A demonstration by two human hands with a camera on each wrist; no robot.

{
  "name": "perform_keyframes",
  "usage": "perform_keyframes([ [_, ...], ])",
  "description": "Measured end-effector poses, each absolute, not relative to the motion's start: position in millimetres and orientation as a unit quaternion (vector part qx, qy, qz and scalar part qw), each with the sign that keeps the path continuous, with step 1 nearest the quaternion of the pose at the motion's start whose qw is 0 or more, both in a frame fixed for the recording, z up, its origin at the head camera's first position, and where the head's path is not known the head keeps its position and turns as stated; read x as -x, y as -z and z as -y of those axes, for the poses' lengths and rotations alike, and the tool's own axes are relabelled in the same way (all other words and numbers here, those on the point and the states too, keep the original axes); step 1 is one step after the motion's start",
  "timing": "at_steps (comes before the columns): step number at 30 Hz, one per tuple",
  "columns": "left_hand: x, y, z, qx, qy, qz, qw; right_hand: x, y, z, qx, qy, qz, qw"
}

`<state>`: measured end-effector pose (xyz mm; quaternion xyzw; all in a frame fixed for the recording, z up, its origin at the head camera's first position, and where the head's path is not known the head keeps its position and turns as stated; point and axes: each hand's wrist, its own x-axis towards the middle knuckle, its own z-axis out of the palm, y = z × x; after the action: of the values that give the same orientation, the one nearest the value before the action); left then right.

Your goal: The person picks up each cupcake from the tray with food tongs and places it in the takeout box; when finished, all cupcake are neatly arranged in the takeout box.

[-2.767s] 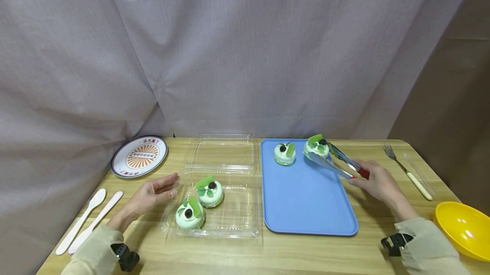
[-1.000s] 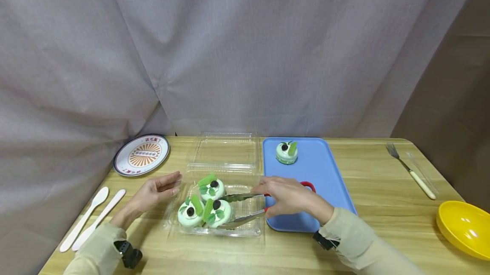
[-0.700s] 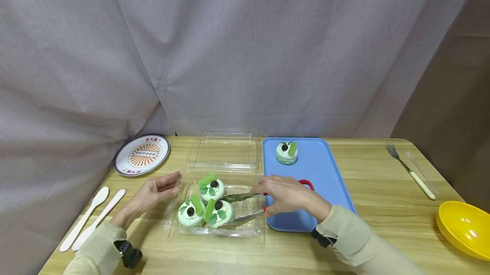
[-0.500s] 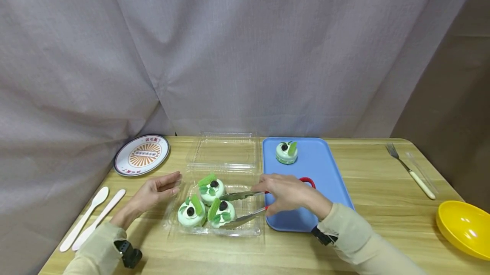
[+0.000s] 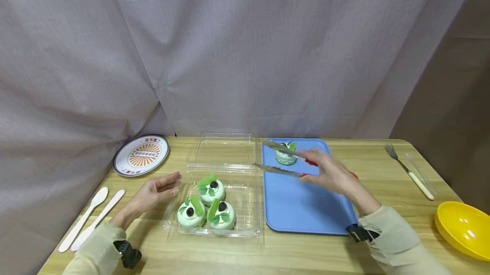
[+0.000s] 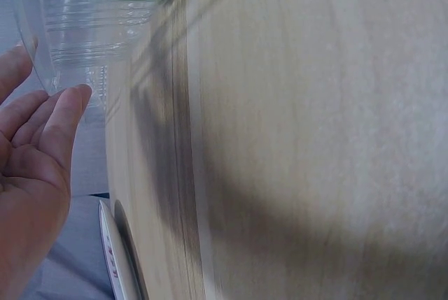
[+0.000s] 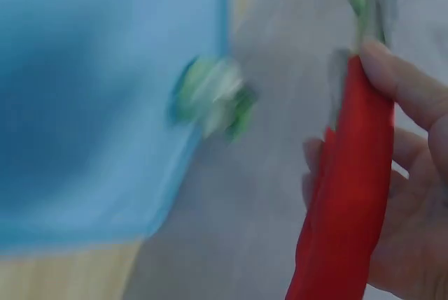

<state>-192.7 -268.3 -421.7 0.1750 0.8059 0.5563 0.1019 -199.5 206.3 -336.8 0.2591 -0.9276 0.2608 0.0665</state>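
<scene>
My right hand [image 5: 329,173] grips red-handled metal tongs [image 5: 281,170], also large in the right wrist view. Their two arms are spread, with nothing between the tips, and overlap a small pale-green cake [image 5: 284,158] at the back of the blue tray [image 5: 306,211]. My left hand [image 5: 151,196] has its fingers fairly straight at the left edge of a clear plastic container [image 5: 245,207]; in the left wrist view its fingertips are right at the rim. Three similar cakes sit in the container: one at the back [image 5: 212,192], one front left [image 5: 191,215], one front right [image 5: 222,217].
The container's lid [image 5: 226,151] lies folded back. At left are a patterned plate [image 5: 141,156], a white spoon [image 5: 84,219] and a white knife [image 5: 97,222]. A fork [image 5: 409,173], a clear stick [image 5: 421,173] and a yellow bowl [image 5: 465,228] lie at right. A grey curtain [image 5: 245,53] hangs behind.
The right hand carried a cake from the tray into the container with the tongs and released it. The tongs then moved back over the tray. The left hand stayed at the container's edge.
</scene>
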Motion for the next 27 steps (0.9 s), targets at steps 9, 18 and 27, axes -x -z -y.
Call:
perform_keyframes([
  [9, 192, 421, 269, -0.175, -0.554, -0.807, 0.103, 220, 364, -267, -0.147, -0.270, 0.951, 0.038],
  [18, 192, 421, 266, -0.176, -0.555, -0.806, 0.101, 232, 377, -276, -0.130, -0.261, 0.956, 0.005],
  [27, 191, 419, 266, -0.171, -0.549, -0.812, 0.098, 246, 387, -276, -0.164, -0.242, 0.956, 0.005],
])
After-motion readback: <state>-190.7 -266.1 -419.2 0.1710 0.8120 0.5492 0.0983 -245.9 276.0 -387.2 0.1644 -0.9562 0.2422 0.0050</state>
